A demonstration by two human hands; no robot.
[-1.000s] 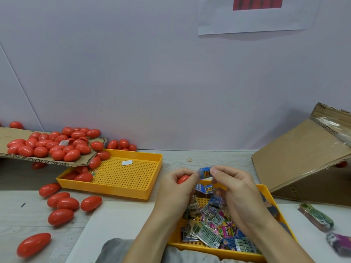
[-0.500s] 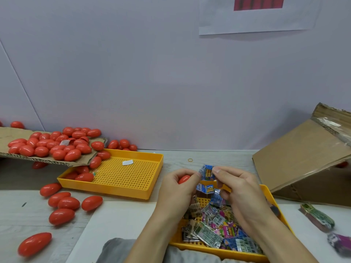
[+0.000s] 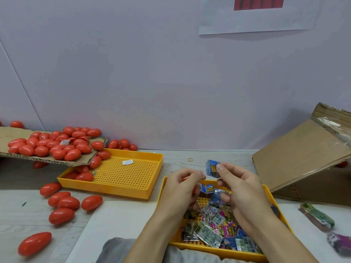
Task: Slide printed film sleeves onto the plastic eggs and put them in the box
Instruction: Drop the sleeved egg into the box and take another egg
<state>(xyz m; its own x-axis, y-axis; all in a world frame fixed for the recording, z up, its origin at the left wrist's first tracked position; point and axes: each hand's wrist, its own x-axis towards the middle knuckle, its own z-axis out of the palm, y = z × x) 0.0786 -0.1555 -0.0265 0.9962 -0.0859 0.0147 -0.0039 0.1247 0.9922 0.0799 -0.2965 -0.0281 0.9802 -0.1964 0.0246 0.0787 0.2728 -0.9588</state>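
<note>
Since half a second ago the right hand has lifted the blue film sleeve up and away from the left hand, so the two now sit apart. The right thumb and forefinger pinch the sleeve just above the near yellow tray. The left hand curls round a red egg, of which only slivers show between the fingers. The sleeve is up and to the right of that egg, not touching it. There are two yellow trays: the near one holds a heap of loose printed sleeves, too jumbled to count; the far tray holds several eggs. Six loose eggs lie on the table at left, and many more sit on a cardboard flap. The tilted cardboard box stands at right.
</note>
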